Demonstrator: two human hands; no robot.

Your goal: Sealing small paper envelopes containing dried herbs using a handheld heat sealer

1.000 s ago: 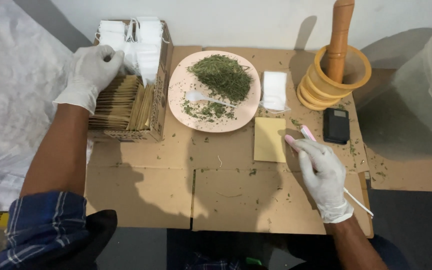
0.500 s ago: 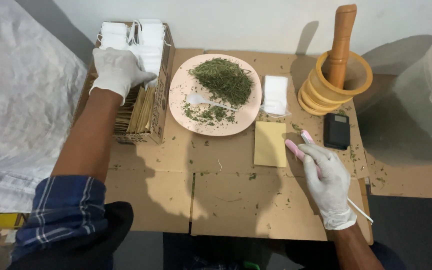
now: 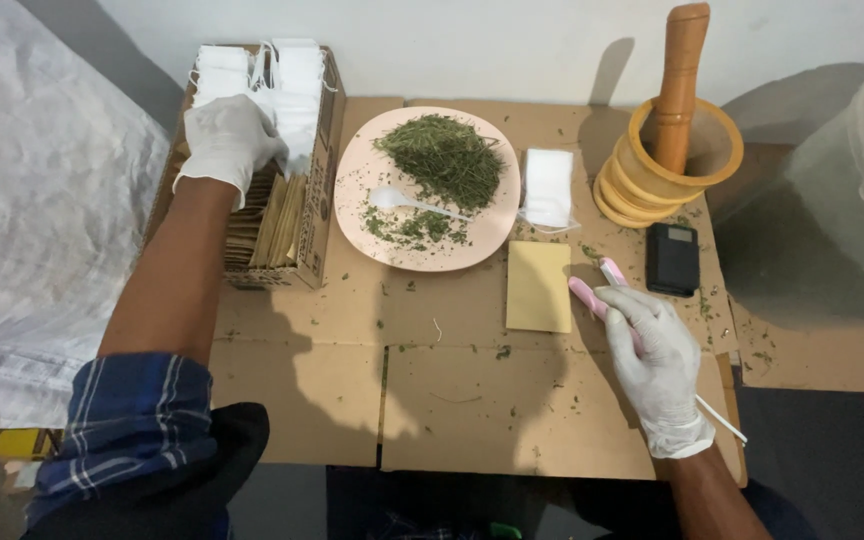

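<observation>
The gloved left hand (image 3: 230, 140) grips small white paper sachets (image 3: 297, 90) standing in an open brown cardboard box (image 3: 314, 215). The gloved right hand (image 3: 652, 350) rests closed over a slim pink-and-white corded tool (image 3: 592, 293) on the cardboard-covered tabletop (image 3: 452, 400).

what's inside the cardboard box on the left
The box holds white tea bags at the back and brown envelopes standing in front. The left hand covers part of them; the bottom is hidden.

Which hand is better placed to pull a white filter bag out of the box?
Left. The left hand already rests on the white bags in the cardboard box; the right hand is across the board on a pink tool.
</observation>
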